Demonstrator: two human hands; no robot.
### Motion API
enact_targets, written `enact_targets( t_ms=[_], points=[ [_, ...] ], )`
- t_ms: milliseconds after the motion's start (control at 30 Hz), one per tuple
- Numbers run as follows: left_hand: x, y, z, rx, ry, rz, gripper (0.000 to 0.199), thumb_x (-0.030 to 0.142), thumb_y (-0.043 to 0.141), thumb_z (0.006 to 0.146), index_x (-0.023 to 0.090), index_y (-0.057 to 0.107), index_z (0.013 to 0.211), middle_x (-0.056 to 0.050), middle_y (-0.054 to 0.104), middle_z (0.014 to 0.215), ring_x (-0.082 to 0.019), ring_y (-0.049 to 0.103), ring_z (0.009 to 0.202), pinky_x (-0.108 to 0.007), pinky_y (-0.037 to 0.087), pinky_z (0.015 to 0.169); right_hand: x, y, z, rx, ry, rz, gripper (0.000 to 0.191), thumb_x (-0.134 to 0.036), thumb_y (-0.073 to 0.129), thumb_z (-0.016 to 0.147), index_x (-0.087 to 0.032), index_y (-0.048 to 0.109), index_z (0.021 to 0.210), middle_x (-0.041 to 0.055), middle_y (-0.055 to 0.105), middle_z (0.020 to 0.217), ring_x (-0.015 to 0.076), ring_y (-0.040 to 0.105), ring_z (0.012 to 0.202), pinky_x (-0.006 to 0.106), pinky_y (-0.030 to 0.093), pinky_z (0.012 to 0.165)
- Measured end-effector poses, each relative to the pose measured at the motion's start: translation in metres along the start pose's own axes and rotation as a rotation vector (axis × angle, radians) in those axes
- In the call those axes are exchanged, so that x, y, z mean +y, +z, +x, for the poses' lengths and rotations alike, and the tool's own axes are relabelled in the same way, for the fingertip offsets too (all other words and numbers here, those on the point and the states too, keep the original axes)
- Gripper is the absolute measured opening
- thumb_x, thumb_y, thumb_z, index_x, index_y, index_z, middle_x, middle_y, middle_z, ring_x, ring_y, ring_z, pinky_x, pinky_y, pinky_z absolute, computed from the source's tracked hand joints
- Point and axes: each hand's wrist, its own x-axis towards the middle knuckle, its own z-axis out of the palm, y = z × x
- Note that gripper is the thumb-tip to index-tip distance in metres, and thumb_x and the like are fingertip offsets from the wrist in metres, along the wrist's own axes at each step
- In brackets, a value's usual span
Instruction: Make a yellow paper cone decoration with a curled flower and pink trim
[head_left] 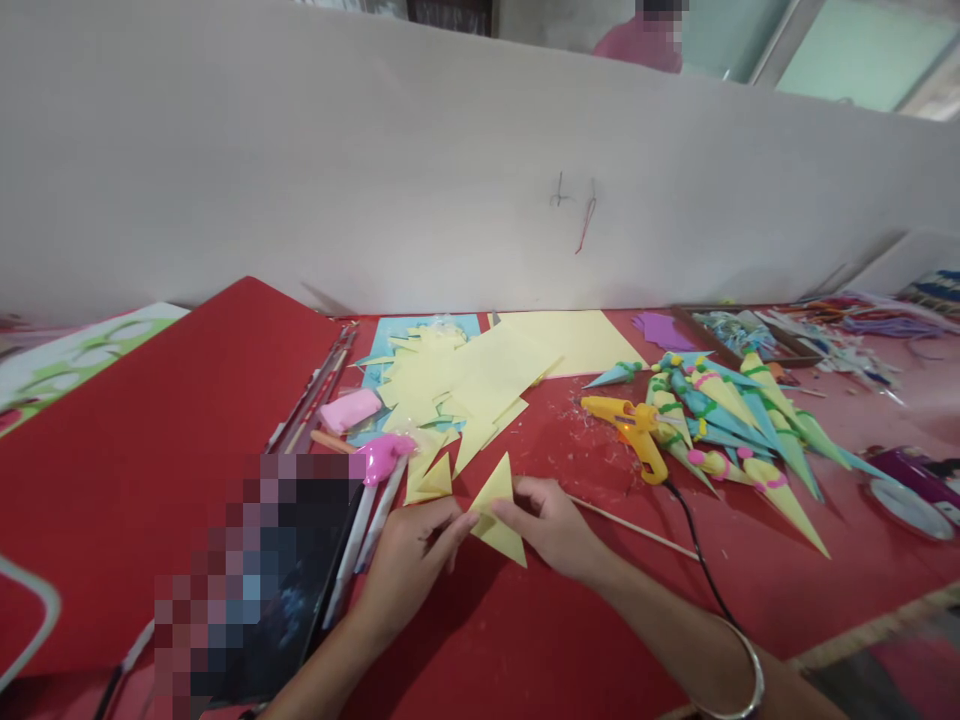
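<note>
A folded piece of yellow paper [501, 508] is held between both hands above the red table. My left hand [426, 548] pinches its left edge between thumb and fingers. At its right side, my right hand [551, 522] grips the same paper, thumb on top. Just beyond my left hand lies another folded yellow piece [436, 480]. Cut yellow sheets [495, 365] are piled behind the hands. To the right rests a yellow glue gun [626, 425], beside several yellow and blue paper cones [712, 400] with green and pink trim.
A tablet-like dark screen [281, 590] and white sticks [382, 510] lie left of my hands. A thin wooden stick [634, 527] and the black cord [688, 520] are near my right arm. Behind the table [570, 640] stands a pale partition [420, 170], with a person [637, 45] beyond.
</note>
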Motion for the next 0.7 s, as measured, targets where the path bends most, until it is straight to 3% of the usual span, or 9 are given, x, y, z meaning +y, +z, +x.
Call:
enact_targets(
  t_ms=[167,300,433,600,700],
  points=[
    [-0.0029,0.0014,0.0006,0.006,-0.014,-0.042,0.041,0.036,0.042,0.081,0.018,0.039,0.044,0.006,0.042,0.04,-0.009,0.041,0.041,-0.019,0.031,0.045,0.002,-0.0016,-0.0002,0.046,0.001,-0.1,0.028,-0.042,0.056,0.075,-0.015,0.06,0.067,0.0003,0.057,0.062,0.0151,0.054,0.063,0.026,0.044,0.062],
    [-0.0044,0.0011,0.0007,0.064,-0.018,-0.022,0.04,0.035,0.043,0.081,0.018,0.04,0.044,0.006,0.043,0.042,-0.009,0.041,0.043,-0.02,0.031,0.046,0.0001,-0.0011,-0.0003,0.056,-0.056,-0.054,0.023,-0.034,0.057,0.076,-0.018,0.059,0.091,0.0016,0.059,0.074,0.0157,0.055,0.069,0.028,0.044,0.066],
    [-0.0031,0.0004,0.0011,0.077,-0.054,-0.072,0.038,0.035,0.045,0.08,0.018,0.043,0.046,0.006,0.044,0.044,-0.008,0.042,0.042,-0.019,0.032,0.046,0.0004,-0.0007,-0.001,0.176,-0.129,-0.097,0.04,-0.023,0.057,0.075,-0.021,0.045,0.113,0.0027,0.056,0.086,0.014,0.054,0.073,0.027,0.044,0.069],
    [-0.0019,0.0013,0.0019,0.07,-0.132,-0.203,0.03,0.036,0.047,0.079,0.018,0.051,0.055,0.005,0.052,0.05,-0.007,0.043,0.037,-0.019,0.034,0.041,-0.001,-0.0007,-0.0024,0.188,-0.18,-0.11,0.048,-0.019,0.056,0.074,-0.024,0.04,0.118,0.0029,0.055,0.093,0.0136,0.053,0.078,0.027,0.043,0.072],
    [-0.002,0.0018,0.0018,0.074,-0.162,-0.245,0.024,0.035,0.049,0.078,0.018,0.056,0.063,0.004,0.057,0.056,-0.007,0.045,0.038,-0.019,0.035,0.04,-0.0027,-0.001,-0.0025,0.197,-0.195,-0.172,0.035,-0.02,0.057,0.073,-0.022,0.049,0.107,0.003,0.055,0.092,0.0137,0.053,0.076,0.026,0.044,0.07]
  ],
)
